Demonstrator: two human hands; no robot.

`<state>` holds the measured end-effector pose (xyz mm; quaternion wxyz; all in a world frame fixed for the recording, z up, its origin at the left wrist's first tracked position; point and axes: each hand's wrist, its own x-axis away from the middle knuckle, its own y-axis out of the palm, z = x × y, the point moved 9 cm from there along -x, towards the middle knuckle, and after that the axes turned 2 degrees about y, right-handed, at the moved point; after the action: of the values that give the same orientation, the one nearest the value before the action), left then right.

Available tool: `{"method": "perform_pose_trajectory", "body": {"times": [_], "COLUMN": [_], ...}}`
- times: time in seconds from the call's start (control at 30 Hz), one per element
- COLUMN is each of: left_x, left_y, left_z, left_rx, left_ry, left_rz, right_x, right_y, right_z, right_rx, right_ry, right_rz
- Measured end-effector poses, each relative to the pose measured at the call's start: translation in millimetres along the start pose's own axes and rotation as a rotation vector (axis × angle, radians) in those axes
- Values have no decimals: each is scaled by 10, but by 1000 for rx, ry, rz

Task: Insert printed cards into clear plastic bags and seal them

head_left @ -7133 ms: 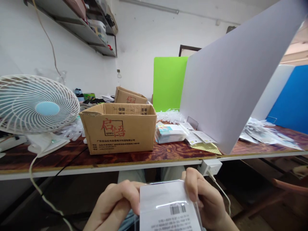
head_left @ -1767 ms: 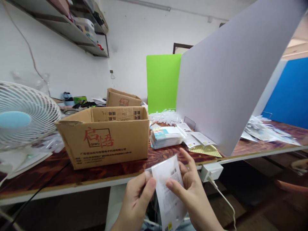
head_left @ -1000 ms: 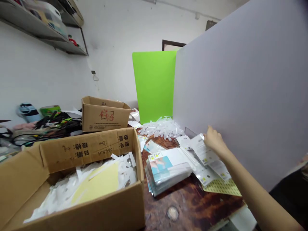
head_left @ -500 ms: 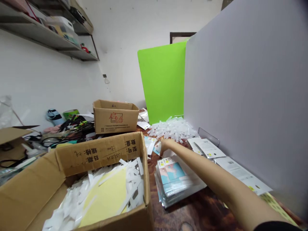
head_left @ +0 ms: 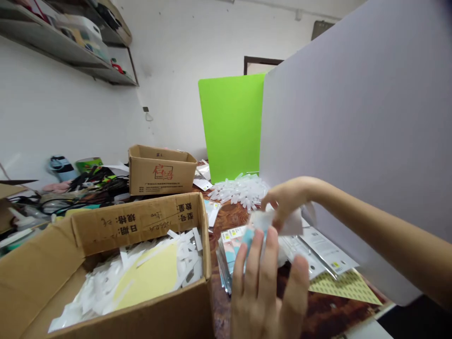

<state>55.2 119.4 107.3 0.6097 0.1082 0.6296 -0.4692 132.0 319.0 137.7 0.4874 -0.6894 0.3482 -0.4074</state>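
My right hand (head_left: 293, 200) has its fingers closed on a thin, pale card packet (head_left: 291, 223), blurred by motion, above the table. Below it lies a stack of clear plastic packets (head_left: 231, 242) with pink and blue printed cards. My left hand (head_left: 263, 292) reaches in from the bottom edge, fingers outstretched and apart, in front of the stack. It appears to hold nothing; whether its fingertips touch the packet cannot be told. To the right are more packets (head_left: 330, 254) showing white printed faces, lying partly on a yellow patterned sheet (head_left: 348, 288).
A large open carton (head_left: 141, 308) with white paper strips stands at the left. Behind it are a smaller carton (head_left: 160, 176) and tangled cables. White plastic pieces (head_left: 240, 190) lie heaped before a green panel (head_left: 233, 127). A pale partition (head_left: 353, 141) borders the right side.
My right hand has come back from near the white pieces, toward me and rightward, now with a packet in it. My left hand has entered from below. The view has shifted slightly.
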Motion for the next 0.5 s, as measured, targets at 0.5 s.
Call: {"method": "perform_pose_trajectory", "body": {"times": [0.5], "left_x": [848], "left_y": [317], "left_z": [-596], "left_rx": [442], "left_ry": [-961], "left_rz": [150], "right_x": [1657], "right_y": [866], "right_z": [-52], "right_rx": [-660], "right_ry": [-306], "right_rz": [901]}}
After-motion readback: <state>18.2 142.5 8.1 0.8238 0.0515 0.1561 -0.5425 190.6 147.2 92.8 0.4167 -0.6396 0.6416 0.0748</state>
